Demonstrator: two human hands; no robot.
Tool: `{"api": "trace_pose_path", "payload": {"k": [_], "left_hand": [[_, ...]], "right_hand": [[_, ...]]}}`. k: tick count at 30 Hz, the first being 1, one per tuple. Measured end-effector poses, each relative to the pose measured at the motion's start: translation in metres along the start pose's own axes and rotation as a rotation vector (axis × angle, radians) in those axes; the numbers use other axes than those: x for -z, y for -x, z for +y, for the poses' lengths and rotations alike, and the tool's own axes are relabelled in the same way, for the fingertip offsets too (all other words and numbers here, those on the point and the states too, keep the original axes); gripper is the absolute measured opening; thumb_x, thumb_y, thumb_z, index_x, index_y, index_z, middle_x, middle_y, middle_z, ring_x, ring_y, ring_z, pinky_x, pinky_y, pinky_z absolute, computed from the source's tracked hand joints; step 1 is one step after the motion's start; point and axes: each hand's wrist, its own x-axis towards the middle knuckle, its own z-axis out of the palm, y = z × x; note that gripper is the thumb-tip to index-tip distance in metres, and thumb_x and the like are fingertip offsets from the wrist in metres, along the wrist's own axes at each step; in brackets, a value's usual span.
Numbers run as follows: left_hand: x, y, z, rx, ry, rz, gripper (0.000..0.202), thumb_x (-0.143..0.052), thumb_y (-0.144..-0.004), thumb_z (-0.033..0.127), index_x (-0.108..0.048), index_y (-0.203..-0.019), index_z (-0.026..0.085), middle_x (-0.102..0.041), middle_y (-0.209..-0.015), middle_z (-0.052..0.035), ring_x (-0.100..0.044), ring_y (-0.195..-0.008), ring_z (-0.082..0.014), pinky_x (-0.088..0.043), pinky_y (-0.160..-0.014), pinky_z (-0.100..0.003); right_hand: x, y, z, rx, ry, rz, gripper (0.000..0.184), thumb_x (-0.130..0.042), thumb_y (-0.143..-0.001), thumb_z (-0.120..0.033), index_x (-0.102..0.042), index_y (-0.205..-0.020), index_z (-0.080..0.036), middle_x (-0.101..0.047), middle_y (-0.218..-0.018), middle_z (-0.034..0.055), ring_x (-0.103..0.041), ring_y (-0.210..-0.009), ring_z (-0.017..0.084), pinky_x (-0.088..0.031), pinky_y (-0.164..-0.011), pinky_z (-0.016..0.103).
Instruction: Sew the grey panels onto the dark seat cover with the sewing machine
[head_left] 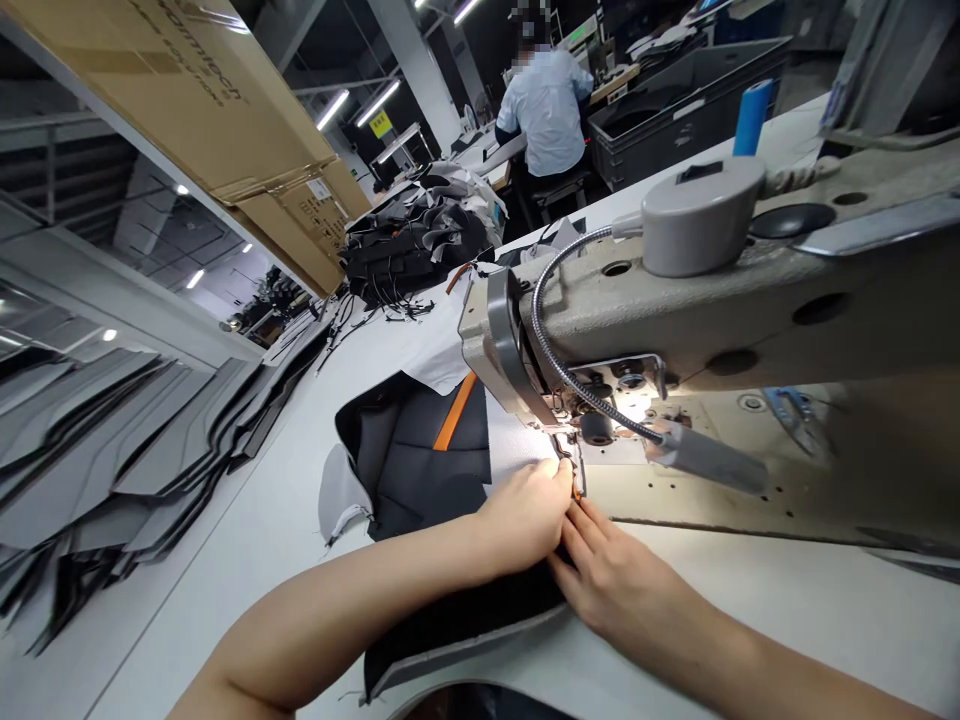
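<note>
A black fabric piece [431, 470] with an orange stripe [454, 412] and pale grey backing lies under the needle area of a sewing machine [600, 330]. My left hand [529, 510] has its fingers closed on the fabric's edge, just in front of the presser foot. Beside it, my right hand [600, 560] rests with fingers stretched out along the same edge, fingertips close to my left hand. A bit of orange shows between the hands and the foot. The machine's lamp [709, 458] lights this spot.
Stacks of grey-black panels [142, 450] lie along the left. Behind are a heap of fabric pieces [427, 230] and cardboard boxes [202, 100]. A blue thread cone [752, 118] and thread snips [796, 415] are at the right. A person [544, 110] sits farther back near a grey crate [675, 125].
</note>
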Motion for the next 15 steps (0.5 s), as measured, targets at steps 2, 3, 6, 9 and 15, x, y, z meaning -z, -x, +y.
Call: {"api": "trace_pose_path", "payload": {"k": [2, 3, 6, 9, 15], "left_hand": [[0.002, -0.002, -0.003, -0.009, 0.056, -0.005, 0.041, -0.038, -0.083, 0.009, -0.045, -0.124, 0.011, -0.06, -0.101, -0.0096, -0.06, -0.086, -0.0187, -0.05, -0.075, -0.026], [0.003, -0.003, -0.004, -0.009, 0.065, -0.008, 0.041, -0.038, -0.083, 0.01, -0.045, -0.123, 0.011, -0.06, -0.101, -0.0098, -0.06, -0.086, -0.0188, -0.05, -0.075, -0.026], [0.005, -0.006, -0.004, -0.001, 0.07, -0.005, 0.038, -0.04, -0.083, 0.011, -0.047, -0.12, 0.01, -0.058, -0.105, -0.0118, -0.059, -0.09, -0.0217, -0.05, -0.078, -0.03], [0.007, -0.01, 0.0, 0.008, 0.023, 0.011, 0.031, -0.037, -0.088, 0.011, -0.049, -0.116, 0.008, -0.058, -0.107, -0.0128, -0.057, -0.095, -0.0229, -0.049, -0.081, -0.033], [0.001, -0.012, 0.004, 0.037, -0.077, 0.118, 0.023, -0.036, -0.091, 0.011, -0.055, -0.105, 0.01, -0.059, -0.101, -0.0114, -0.056, -0.092, -0.0234, -0.049, -0.075, -0.033]], "right_hand": [[-0.001, -0.002, -0.004, -0.008, 0.006, 0.027, 0.035, -0.055, -0.073, -0.019, -0.06, -0.102, 0.0, -0.062, -0.104, 0.0297, -0.059, -0.098, 0.038, -0.045, -0.088, 0.054], [-0.002, -0.003, -0.004, -0.013, 0.004, 0.03, 0.034, -0.056, -0.071, -0.019, -0.061, -0.1, -0.001, -0.062, -0.103, 0.029, -0.059, -0.098, 0.039, -0.045, -0.088, 0.054], [-0.005, -0.003, -0.004, -0.028, -0.018, 0.017, 0.032, -0.059, -0.066, -0.017, -0.063, -0.095, -0.004, -0.063, -0.101, 0.025, -0.058, -0.1, 0.04, -0.044, -0.09, 0.053], [-0.011, -0.002, -0.002, -0.075, -0.072, 0.022, 0.031, -0.06, -0.065, -0.016, -0.064, -0.095, -0.008, -0.064, -0.102, 0.0201, -0.054, -0.106, 0.038, -0.041, -0.096, 0.051], [-0.013, 0.0, 0.001, -0.084, -0.103, -0.018, 0.038, -0.059, -0.064, -0.013, -0.064, -0.101, -0.009, -0.063, -0.102, 0.0157, -0.052, -0.108, 0.035, -0.038, -0.101, 0.049]]}}
